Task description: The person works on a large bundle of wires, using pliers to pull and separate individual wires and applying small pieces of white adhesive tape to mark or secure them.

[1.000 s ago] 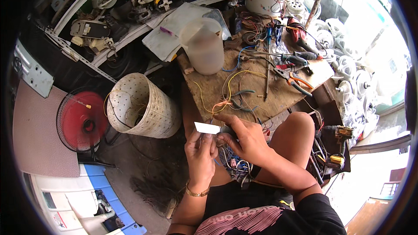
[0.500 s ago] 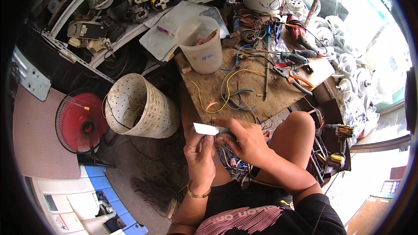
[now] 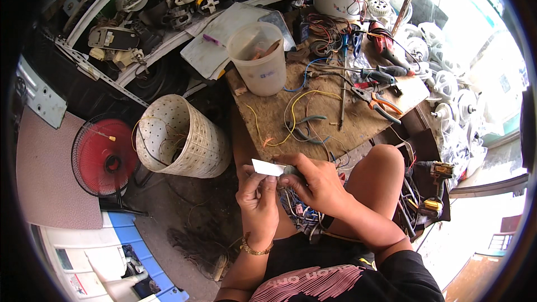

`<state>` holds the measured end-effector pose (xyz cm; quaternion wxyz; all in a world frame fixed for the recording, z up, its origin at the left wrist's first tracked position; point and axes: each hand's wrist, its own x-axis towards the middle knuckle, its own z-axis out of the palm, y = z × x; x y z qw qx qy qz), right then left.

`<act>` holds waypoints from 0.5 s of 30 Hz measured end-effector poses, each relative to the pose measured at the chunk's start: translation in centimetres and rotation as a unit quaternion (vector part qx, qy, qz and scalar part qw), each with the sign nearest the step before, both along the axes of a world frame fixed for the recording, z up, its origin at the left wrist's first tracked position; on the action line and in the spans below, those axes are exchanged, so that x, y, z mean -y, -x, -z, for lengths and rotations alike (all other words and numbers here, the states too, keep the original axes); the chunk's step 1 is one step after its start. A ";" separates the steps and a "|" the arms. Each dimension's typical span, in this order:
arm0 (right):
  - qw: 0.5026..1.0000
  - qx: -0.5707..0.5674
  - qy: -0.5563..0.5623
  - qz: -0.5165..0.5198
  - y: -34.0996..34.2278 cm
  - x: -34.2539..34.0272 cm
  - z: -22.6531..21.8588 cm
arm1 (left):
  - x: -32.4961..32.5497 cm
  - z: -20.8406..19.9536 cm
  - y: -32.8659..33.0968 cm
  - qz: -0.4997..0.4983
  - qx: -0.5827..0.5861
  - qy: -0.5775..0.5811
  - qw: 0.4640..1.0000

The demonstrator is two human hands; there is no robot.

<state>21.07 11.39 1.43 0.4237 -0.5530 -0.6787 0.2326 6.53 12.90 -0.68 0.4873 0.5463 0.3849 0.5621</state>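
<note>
At far left, the red round fan grille and the white perforated plastic basket sit as they did a second ago. The left hand still pinches the small white flat strip, which has barely shifted, just below the worn wooden board. The right hand stays closed on the small grey cylindrical part, so the work is holding steady.

Both forearms enter from the lower edge and converge above the lap. The left hand and right hand sit close together, fingers curled in a pinching grip.
</note>
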 end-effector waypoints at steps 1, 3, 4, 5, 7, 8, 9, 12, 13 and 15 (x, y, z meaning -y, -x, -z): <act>1.000 -0.011 -0.001 0.001 0.1 0.0 -0.2 | 0.0 -0.1 0.1 -0.001 -0.011 0.005 1.000; 1.000 -0.022 -0.003 0.001 0.1 0.0 -0.2 | 0.1 -0.2 0.1 -0.002 -0.022 0.009 1.000; 1.000 -0.018 0.005 -0.002 0.0 0.1 -0.2 | 0.1 -0.2 0.0 -0.002 -0.022 0.002 1.000; 1.000 -0.015 0.014 -0.004 0.0 0.1 -0.1 | 0.1 -0.3 0.0 -0.002 -0.022 -0.004 1.000; 0.999 -0.021 0.024 -0.004 0.0 0.2 0.3 | 0.1 -0.4 0.0 -0.001 -0.045 -0.015 0.999; 0.999 -0.026 0.035 -0.005 0.0 0.2 0.4 | 0.1 -0.4 0.1 -0.001 -0.068 -0.025 0.997; 0.999 -0.026 0.035 -0.005 -0.1 0.1 0.4 | 0.1 -0.4 0.1 -0.001 -0.068 -0.025 0.997; 0.998 -0.054 0.029 -0.022 0.0 0.0 0.3 | 0.1 -0.1 0.1 -0.004 -0.060 -0.025 0.998; 0.996 -0.077 0.022 -0.025 0.1 -0.1 0.4 | 0.1 -0.1 0.1 -0.009 -0.055 -0.028 0.998; 0.994 -0.100 0.015 -0.028 0.1 -0.2 0.6 | 0.1 -0.1 0.0 -0.013 -0.051 -0.031 0.998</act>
